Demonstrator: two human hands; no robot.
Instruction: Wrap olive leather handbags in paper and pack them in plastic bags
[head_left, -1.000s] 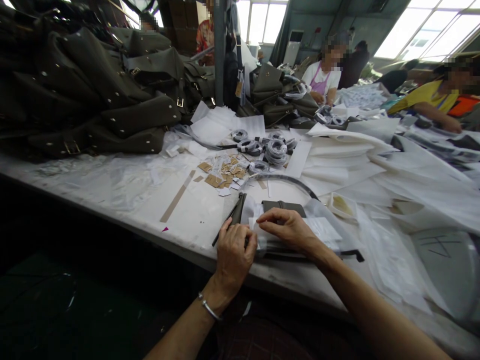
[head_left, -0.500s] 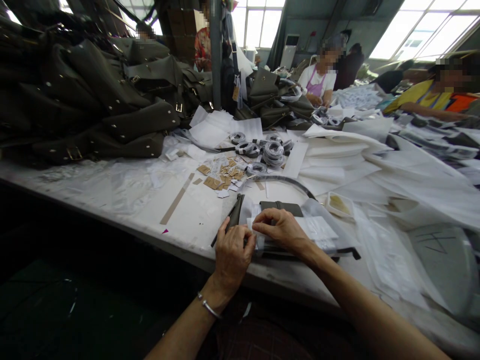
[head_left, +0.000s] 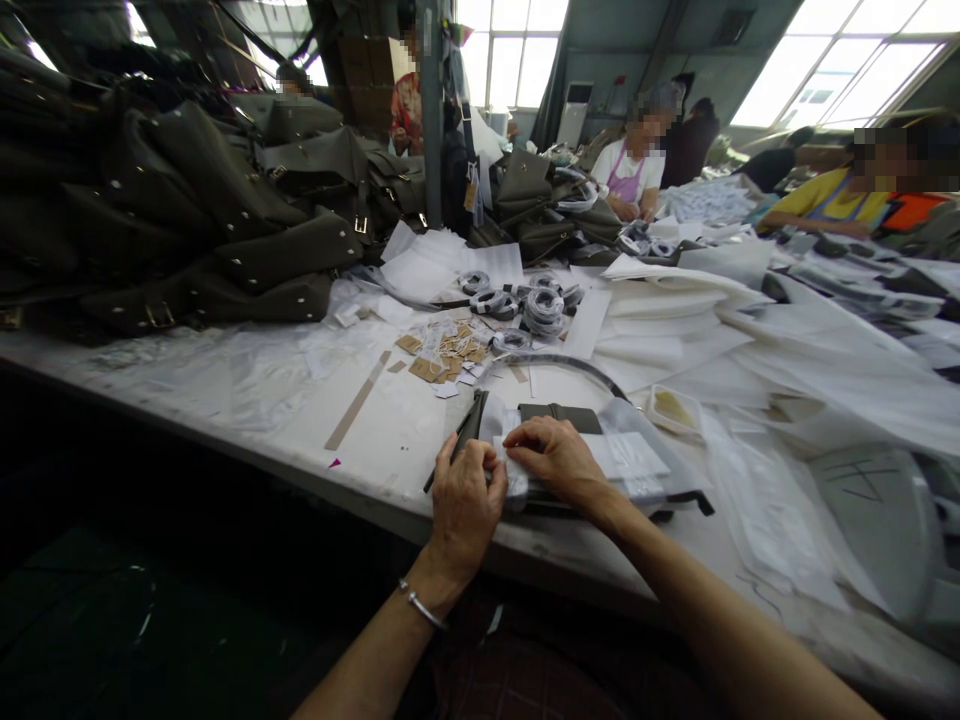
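A dark olive handbag (head_left: pixel 568 418) lies at the table's front edge, partly covered by white wrapping sheet (head_left: pixel 626 455). Its long strap (head_left: pixel 592 368), wrapped in clear film, arches behind it. At the bag's left end, my left hand (head_left: pixel 469 495) has its fingers curled in, thumb against the forefinger. My right hand (head_left: pixel 555 455) rests over the wrapping with thumb and forefinger pinched, close to the left fingertips. Whatever is between the fingers of either hand is too small or hidden to make out.
Dark bags (head_left: pixel 247 220) are heaped at the left. Brown tags (head_left: pixel 442 360) and coiled wrapped straps (head_left: pixel 544 310) lie beyond the bag. White sheets (head_left: pixel 675 310) and a small plastic tub (head_left: pixel 673 410) are to the right. Co-workers (head_left: pixel 630 170) sit across the table.
The view has shifted slightly. Both hands stay at nearly the same spot on the bag, with only small finger movement.
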